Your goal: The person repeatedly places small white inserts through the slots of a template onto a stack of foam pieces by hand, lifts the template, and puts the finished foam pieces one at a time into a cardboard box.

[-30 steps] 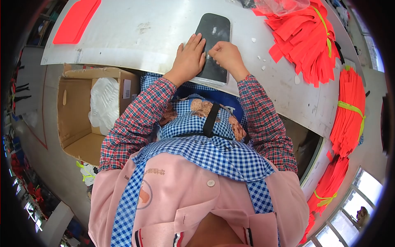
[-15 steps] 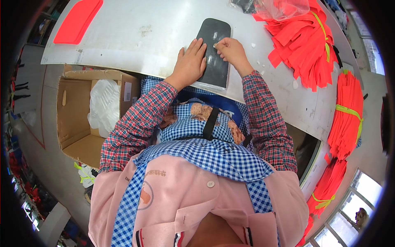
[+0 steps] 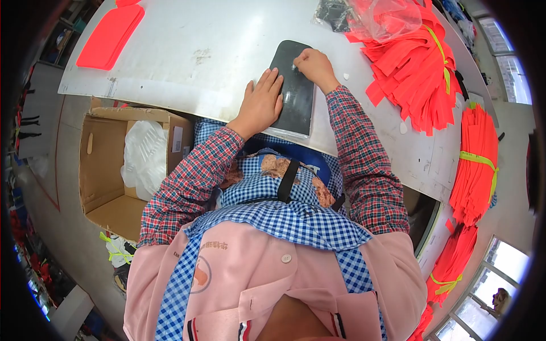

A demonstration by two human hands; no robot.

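A dark, smooth panel with rounded far corners (image 3: 297, 102) lies flat on the white table, its near end close to the table edge. My left hand (image 3: 260, 102) rests on the panel's left side, fingers stretched out and holding nothing. Over the panel's upper right part, my right hand (image 3: 315, 67) is closed in a pinch, fingertips down at the dark surface. Whatever sits between those fingertips is too small and too hidden to name. Pale shiny marks show on the panel between the two hands.
Red-orange strips (image 3: 412, 85) tied with yellow-green bands lie at the right, below clear plastic bags (image 3: 387, 20). More tied bundles (image 3: 475, 165) hang along the right edge. Stacked red pieces (image 3: 111, 37) lie far left. A cardboard box (image 3: 102, 165) holding white plastic stands below left.
My right hand has shifted slightly left over the panel and turned, hiding its fingertips more. My left hand stays flat on the panel. The whole view has tilted a little.
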